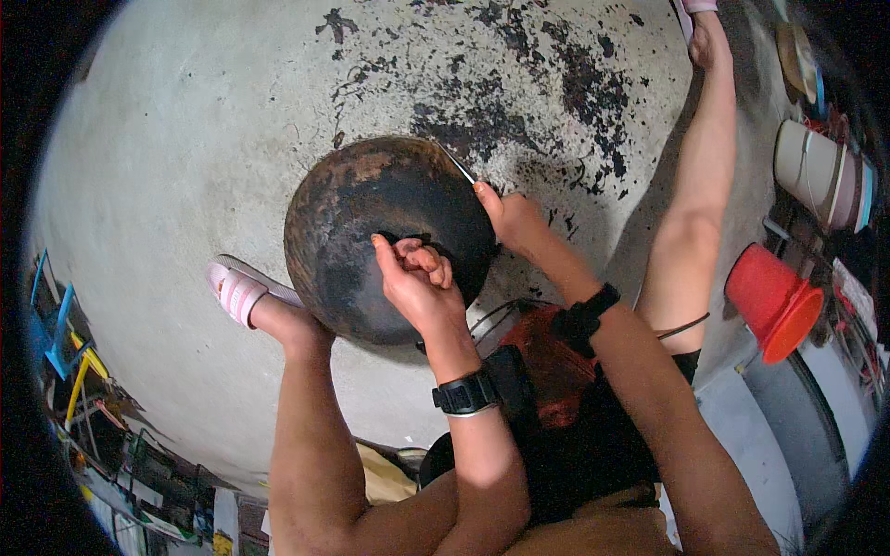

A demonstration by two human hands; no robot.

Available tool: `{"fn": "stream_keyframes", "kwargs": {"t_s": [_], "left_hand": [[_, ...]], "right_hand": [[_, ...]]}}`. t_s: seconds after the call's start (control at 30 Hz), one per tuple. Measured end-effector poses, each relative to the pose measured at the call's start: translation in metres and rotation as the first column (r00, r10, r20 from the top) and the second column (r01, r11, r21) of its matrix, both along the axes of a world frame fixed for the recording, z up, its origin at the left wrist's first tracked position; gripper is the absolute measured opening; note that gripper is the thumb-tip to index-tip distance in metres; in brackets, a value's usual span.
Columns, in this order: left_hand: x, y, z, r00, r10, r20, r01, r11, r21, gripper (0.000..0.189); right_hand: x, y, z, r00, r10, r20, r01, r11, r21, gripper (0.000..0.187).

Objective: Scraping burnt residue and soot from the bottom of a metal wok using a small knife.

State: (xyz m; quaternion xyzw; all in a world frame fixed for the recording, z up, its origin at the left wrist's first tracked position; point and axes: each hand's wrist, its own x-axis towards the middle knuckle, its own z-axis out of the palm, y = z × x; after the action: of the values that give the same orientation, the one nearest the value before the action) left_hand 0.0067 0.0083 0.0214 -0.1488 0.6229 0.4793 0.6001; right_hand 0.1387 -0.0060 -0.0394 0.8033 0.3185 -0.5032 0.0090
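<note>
A round, soot-blackened metal pan (348,229), probably a wok turned bottom up, lies on the concrete floor between my legs. Brownish patches show along its far and left sides. My right hand (511,215) grips a thin metal blade (455,164) at the pan's upper right rim; its handle is hidden in my fist. Over the middle of the pan is my left hand (424,278), palm turned up, fingers curled and smudged dark, thumb apart. No object shows in it. Whether its back touches the pan, I cannot tell.
Black flakes (480,132) are scattered over the concrete floor (188,160) beyond the pan. My slippered foot (243,292) is close to the pan's left side. A red bucket (772,299) and a pale bucket (810,167) lie at the right. Blue and yellow items (69,347) crowd the left edge.
</note>
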Motion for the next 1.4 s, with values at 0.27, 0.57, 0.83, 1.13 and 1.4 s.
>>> {"fn": "stream_keyframes", "kwargs": {"t_s": [0.27,0.57,0.83,1.13,1.4], "left_hand": [[0.002,0.001,0.003,1.000,-0.002,-0.018,0.002,1.000,0.010,0.042],[-0.001,0.002,0.001,1.000,-0.019,-0.023,0.019,1.000,0.017,0.042],[0.001,0.000,-0.003,1.000,-0.007,-0.021,0.006,1.000,-0.027,0.042],[-0.005,-0.002,-0.003,1.000,0.005,0.020,-0.005,1.000,0.028,0.042],[-0.003,0.002,-0.001,1.000,-0.016,-0.015,0.016,1.000,0.020,0.042]], "right_hand": [[-0.016,-0.021,0.040,0.996,0.035,-0.083,-0.033,0.999,0.025,0.076],[-0.013,-0.013,0.044,0.987,0.156,-0.036,-0.148,0.974,0.170,0.067],[0.008,0.003,0.000,0.996,0.038,0.079,-0.032,0.997,-0.076,0.075],[-0.016,-0.016,0.027,0.997,0.067,-0.036,-0.065,0.996,0.053,0.078],[-0.014,0.000,0.041,0.993,0.109,-0.037,-0.102,0.982,0.159,0.071]]}}
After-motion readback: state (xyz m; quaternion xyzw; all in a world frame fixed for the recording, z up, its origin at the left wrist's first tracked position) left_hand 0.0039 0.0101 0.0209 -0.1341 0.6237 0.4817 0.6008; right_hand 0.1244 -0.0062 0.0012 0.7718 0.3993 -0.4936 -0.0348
